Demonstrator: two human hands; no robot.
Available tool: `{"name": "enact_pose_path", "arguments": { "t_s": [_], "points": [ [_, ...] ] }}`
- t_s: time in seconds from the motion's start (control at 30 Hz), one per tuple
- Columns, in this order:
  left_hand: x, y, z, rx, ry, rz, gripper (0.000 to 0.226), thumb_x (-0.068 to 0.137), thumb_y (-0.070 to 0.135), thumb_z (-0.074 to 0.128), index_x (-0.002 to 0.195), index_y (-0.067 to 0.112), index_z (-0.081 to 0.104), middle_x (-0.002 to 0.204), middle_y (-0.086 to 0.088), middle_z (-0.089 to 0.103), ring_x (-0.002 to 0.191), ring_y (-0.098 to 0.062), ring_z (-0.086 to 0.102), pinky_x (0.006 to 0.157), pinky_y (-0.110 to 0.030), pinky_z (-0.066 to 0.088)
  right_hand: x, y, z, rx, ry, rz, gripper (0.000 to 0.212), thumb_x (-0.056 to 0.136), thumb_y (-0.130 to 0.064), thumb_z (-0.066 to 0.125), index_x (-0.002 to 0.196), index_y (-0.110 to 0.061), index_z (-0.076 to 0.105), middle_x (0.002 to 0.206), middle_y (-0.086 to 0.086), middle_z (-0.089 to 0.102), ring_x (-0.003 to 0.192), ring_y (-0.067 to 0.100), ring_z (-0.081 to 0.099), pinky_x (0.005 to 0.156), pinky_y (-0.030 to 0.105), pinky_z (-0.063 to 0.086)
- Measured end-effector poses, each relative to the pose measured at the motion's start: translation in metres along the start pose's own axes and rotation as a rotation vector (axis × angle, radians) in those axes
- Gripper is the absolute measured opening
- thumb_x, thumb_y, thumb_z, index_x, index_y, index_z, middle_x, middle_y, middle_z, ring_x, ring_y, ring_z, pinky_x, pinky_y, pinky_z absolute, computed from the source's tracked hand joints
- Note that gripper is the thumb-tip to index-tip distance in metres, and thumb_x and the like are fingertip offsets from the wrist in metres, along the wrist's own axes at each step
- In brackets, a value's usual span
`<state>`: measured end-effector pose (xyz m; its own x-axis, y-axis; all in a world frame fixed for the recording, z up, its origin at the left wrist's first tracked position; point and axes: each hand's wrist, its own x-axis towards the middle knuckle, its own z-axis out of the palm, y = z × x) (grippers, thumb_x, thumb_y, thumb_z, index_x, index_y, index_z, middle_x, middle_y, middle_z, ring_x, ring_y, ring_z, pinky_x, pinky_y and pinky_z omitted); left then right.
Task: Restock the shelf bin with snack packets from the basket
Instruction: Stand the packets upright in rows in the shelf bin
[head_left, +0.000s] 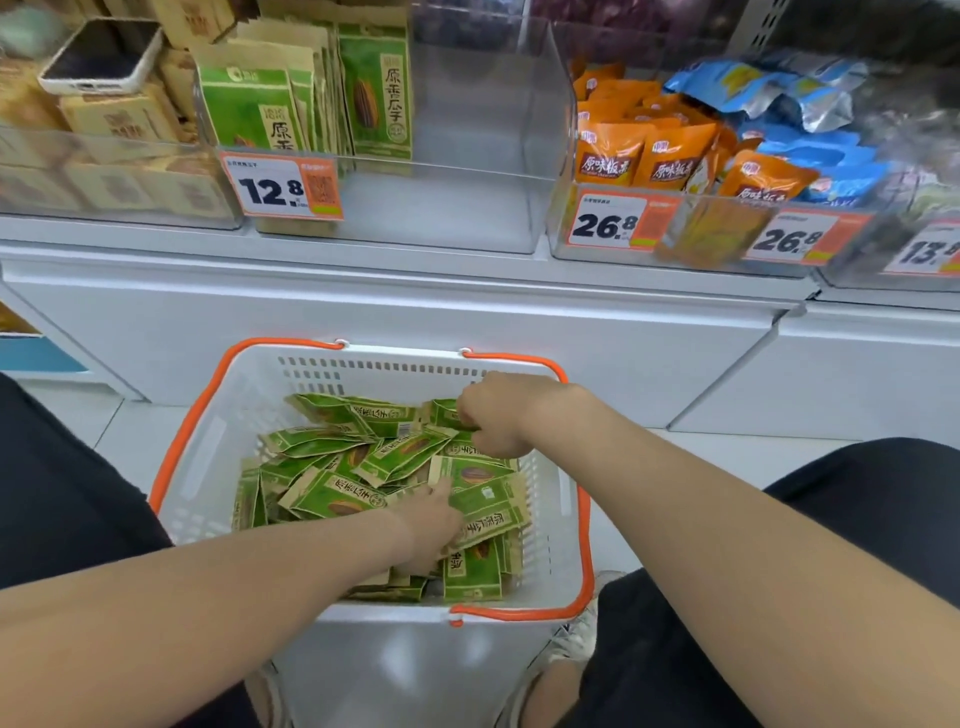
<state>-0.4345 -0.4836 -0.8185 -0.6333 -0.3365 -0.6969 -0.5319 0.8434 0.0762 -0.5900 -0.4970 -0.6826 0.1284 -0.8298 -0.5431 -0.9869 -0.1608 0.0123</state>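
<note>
item: green sunflower-seed packets (395, 452), heaped in white basket (363, 358), lower centre. step: picking. right hand (493, 410) is pinching one, upper right of heap; left hand (431, 514) is digging mid-heap, grip not discernible. next, likely: lifting packets to clear shelf bin (467, 156), upper centre.

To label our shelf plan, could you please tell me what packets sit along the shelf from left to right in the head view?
Brown packets, green packets, orange packets, blue packets.
</note>
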Motion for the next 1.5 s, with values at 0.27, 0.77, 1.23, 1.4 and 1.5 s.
{"name": "enact_pose_path", "arguments": {
  "t_s": [0.27, 0.77, 1.23, 1.4, 1.5],
  "points": [
    [0.007, 0.008, -0.006, -0.487, 0.064, 0.074, 0.034, 0.098, 0.001, 0.054, 0.126, 0.02, 0.055, 0.112, -0.004, 0.065, 0.102, -0.024, 0.063, 0.084, -0.037, 0.055, 0.0, 0.001, -0.005, 0.002, -0.007, -0.005, 0.005, 0.098, -0.017, 0.052, 0.102, -0.017, 0.056, 0.099, 0.004, 0.061, 0.082, 0.023, 0.063, 0.064, 0.034, 0.05],
    [0.024, 0.042, 0.013, -0.679, 0.057, 0.055, 0.075, 0.094, 0.008, 0.064, 0.161, 0.028, 0.038, 0.159, -0.009, 0.035, 0.143, -0.034, 0.043, 0.117, -0.039, 0.041, -0.004, 0.004, -0.002, 0.017, -0.003, -0.006, 0.006, 0.099, -0.017, 0.053, 0.1, -0.017, 0.059, 0.098, 0.004, 0.062, 0.088, 0.024, 0.065, 0.064, 0.033, 0.05],
    [0.015, 0.027, 0.007, -1.125, -0.026, 0.005, 0.042, 0.097, 0.008, 0.073, 0.135, 0.025, 0.064, 0.141, -0.01, 0.047, 0.101, -0.017, 0.064, 0.075, -0.023, 0.061, 0.002, 0.011, -0.002, -0.025, -0.06, 0.046, 0.028, 0.098, -0.02, 0.051, 0.122, -0.018, 0.063, 0.114, 0.005, 0.068, 0.099, 0.025, 0.067, 0.073, 0.035, 0.051],
    [0.021, 0.049, 0.014, -1.123, 0.126, -0.035, 0.033, 0.097, 0.01, 0.074, 0.128, 0.021, 0.071, 0.126, -0.02, 0.063, 0.074, -0.011, 0.066, 0.071, -0.026, 0.062, 0.001, 0.008, 0.006, 0.042, -0.059, 0.047, 0.03, 0.098, -0.019, 0.053, 0.126, -0.016, 0.064, 0.121, 0.006, 0.068, 0.105, 0.028, 0.068, 0.081, 0.038, 0.057],
    [0.021, 0.05, 0.007, -1.088, 0.195, -0.132, 0.031, 0.091, -0.004, 0.066, 0.104, 0.023, 0.076, 0.114, 0.0, 0.06, 0.09, -0.013, 0.067, 0.069, -0.029, 0.062, -0.004, 0.014, 0.009, 0.022, -0.08, 0.066, 0.034, 0.099, -0.018, 0.053, 0.132, -0.016, 0.061, 0.124, 0.007, 0.066, 0.109, 0.028, 0.067, 0.09, 0.044, 0.058]
  ]
}}
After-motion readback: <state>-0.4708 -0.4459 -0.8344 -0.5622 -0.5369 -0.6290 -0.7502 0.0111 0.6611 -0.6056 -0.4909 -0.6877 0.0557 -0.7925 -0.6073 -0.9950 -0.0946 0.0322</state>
